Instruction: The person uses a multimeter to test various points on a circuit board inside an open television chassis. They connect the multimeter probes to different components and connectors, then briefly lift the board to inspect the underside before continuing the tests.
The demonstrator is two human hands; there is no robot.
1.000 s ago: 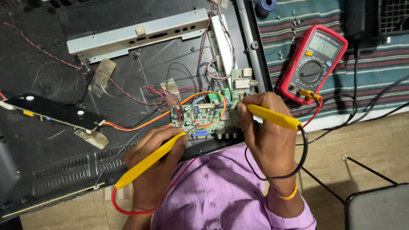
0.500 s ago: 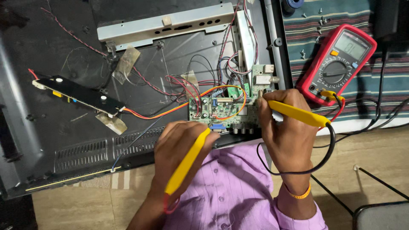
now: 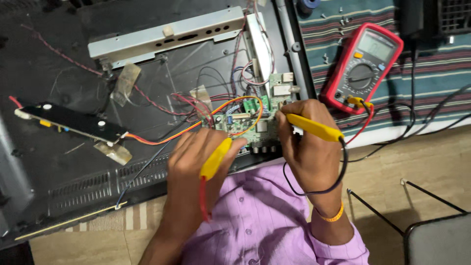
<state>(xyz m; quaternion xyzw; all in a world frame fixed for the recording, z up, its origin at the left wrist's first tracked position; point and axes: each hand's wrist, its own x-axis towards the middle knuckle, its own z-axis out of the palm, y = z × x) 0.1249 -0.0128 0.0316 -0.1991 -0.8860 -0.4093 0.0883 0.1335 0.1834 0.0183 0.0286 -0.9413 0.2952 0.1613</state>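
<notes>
A person's left hand grips a yellow probe with a red lead, its long axis running from lower left to upper right, tip aimed at the near edge of the green circuit board. The right hand pinches a second yellow probe with a black lead, lying nearly level, tip pointing left onto the board's right edge; the contact point itself is hidden by the fingers. Both hands are closed around their probes and flank the board, which lies just beyond the fingertips, away from the body; the right hand sits slightly closer to it. The board is mounted at the near right corner of the opened dark back panel, among orange wires and red ones. Open room on the board lies between the two tips; wiring crowds its far and left sides. Farther left on the panel rests a narrow black strip board, and along the far edge a grey metal bracket. To the right, off the panel on a striped cloth, lies a red multimeter, tilted, both leads plugged into its near end. A dark chair stands at the lower right, on the tan floor.
</notes>
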